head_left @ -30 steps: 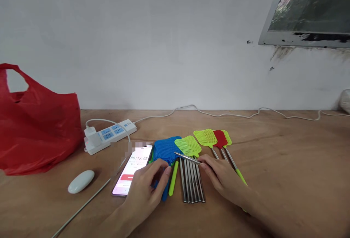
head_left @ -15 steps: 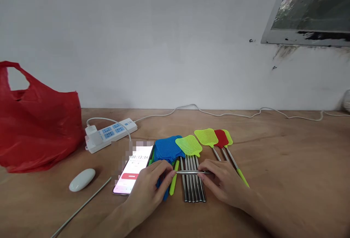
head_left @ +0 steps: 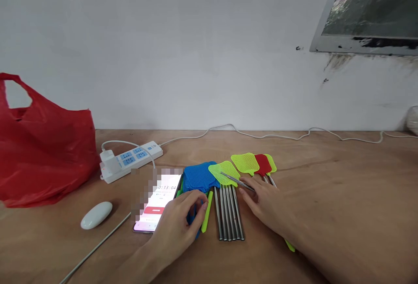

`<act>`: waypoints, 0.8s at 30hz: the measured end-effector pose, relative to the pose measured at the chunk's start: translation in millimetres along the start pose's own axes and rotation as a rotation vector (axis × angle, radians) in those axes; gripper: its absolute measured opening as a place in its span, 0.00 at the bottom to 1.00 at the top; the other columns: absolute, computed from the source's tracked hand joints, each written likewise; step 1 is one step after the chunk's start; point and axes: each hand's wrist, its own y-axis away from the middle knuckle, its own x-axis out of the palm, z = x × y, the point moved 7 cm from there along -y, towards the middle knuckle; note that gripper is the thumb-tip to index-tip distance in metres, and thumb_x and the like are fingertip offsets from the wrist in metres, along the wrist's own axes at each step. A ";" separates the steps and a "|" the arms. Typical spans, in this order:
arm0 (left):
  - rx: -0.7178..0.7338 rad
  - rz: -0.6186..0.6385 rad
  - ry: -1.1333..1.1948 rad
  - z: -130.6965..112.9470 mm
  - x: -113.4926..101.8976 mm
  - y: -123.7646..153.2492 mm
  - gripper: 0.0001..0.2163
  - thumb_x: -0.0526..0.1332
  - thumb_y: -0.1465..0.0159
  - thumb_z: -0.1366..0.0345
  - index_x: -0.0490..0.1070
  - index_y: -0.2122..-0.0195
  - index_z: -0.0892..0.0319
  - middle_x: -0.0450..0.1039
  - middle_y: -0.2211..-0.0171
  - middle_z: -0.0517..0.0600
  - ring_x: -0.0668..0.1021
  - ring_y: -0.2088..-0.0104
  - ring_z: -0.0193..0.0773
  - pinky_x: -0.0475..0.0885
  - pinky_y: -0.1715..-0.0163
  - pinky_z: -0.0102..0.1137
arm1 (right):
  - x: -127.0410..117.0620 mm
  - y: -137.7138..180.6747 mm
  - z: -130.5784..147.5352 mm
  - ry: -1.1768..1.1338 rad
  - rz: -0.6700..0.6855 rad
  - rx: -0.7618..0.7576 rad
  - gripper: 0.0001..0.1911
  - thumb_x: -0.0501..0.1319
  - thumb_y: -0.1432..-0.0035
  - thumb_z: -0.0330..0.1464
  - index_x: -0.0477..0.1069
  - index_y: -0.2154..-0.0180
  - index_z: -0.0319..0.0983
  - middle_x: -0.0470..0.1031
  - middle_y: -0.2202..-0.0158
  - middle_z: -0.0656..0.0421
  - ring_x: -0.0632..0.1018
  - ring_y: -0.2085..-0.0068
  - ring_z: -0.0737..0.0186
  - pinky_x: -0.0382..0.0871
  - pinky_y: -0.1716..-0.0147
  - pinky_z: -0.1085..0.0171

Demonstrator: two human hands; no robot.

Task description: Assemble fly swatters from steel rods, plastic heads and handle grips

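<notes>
Pinched between thumb and fingers of the right hand [head_left: 268, 202], a slim metal rod [head_left: 237, 181] slants across the lower middle of the frame, just right of centre. It is straight, round and silvery, with a smooth, polished sheen; its far end overlaps a yellow-green mesh paddle [head_left: 224, 170]. On the left hand [head_left: 178, 218], thumb and forefinger curl toward each other, tips close together; whether they hold anything, I cannot tell. Beneath that hand lie blue plastic paddles [head_left: 199, 176], finely perforated and stacked, beside a smooth lime handle [head_left: 208, 212]. Bottom centre, matching steel tubes [head_left: 229, 216] lie side by side. Right of these, a red paddle [head_left: 262, 164] sits between two yellow-green ones [head_left: 244, 163]. All rest on brown, faintly grained wood [head_left: 346, 197].
</notes>
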 end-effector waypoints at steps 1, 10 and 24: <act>-0.004 0.004 -0.007 0.0 0.8 -0.2 0.09 0.52 0.29 0.62 0.68 0.64 0.56 0.72 0.71 0.46 0.71 0.75 0.36 0.63 0.75 0.29 | 4.1 -1.0 -0.9 0.036 0.024 -0.003 0.14 0.55 0.33 0.33 0.72 0.48 0.43 0.79 0.52 0.54 0.79 0.55 0.50 0.71 0.62 0.58; -0.021 0.011 -0.018 4.0 2.8 -0.5 0.09 0.52 0.29 0.62 0.69 0.65 0.56 0.71 0.72 0.47 0.71 0.75 0.36 0.62 0.76 0.29 | 18.4 -9.7 -3.3 0.156 0.167 0.014 0.15 0.59 0.34 0.30 0.77 0.49 0.47 0.81 0.53 0.55 0.79 0.52 0.49 0.72 0.60 0.57; -0.078 -0.037 0.043 8.1 -4.7 -4.0 0.10 0.54 0.30 0.61 0.69 0.67 0.56 0.71 0.74 0.45 0.71 0.76 0.36 0.63 0.76 0.29 | -3.9 -3.6 -12.6 -0.100 -0.150 -0.008 0.14 0.58 0.40 0.26 0.80 0.57 0.42 0.83 0.62 0.55 0.81 0.64 0.54 0.71 0.65 0.60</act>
